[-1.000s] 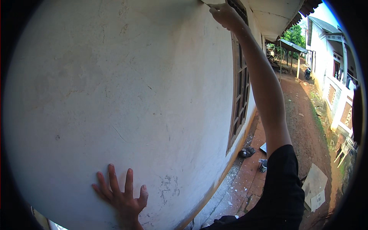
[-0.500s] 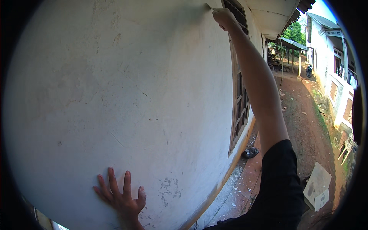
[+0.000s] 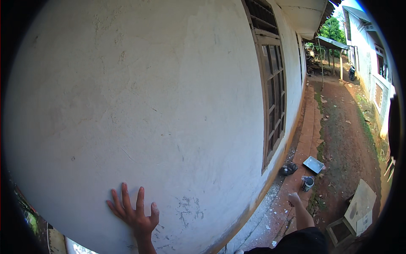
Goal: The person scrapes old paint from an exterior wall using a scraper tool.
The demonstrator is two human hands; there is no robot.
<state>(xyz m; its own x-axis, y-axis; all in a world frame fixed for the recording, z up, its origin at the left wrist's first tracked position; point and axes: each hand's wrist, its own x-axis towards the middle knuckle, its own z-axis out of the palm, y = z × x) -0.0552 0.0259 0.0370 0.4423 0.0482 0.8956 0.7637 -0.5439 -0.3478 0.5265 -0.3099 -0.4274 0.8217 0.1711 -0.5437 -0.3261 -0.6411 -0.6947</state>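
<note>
My left hand [image 3: 137,215] lies against the white wall [image 3: 169,101] low down, its fingers spread and nothing in its grip. Dark scuffs mark the paint just beside its thumb. Over the tiled ledge at the lower right, my right hand [image 3: 294,199] hangs closed in a fist. It held a small flat scraper half a second ago; the blade is hidden at present. Close beyond this fist stands a small can [image 3: 308,183] with dark contents, and behind it sits a shallow pale tray [image 3: 313,164].
A brown-framed window [image 3: 274,84] is set in the wall. A black plastic bag [image 3: 289,169] lies at the wall's foot, amid white paint flakes. Flattened cardboard [image 3: 360,207] leans on a frame beside the dirt path [image 3: 344,131]. A motorbike [image 3: 352,73] stands farther off.
My right arm has come down from high on the wall by the window to low at the right. The can and tray now show. My left hand stays on the wall.
</note>
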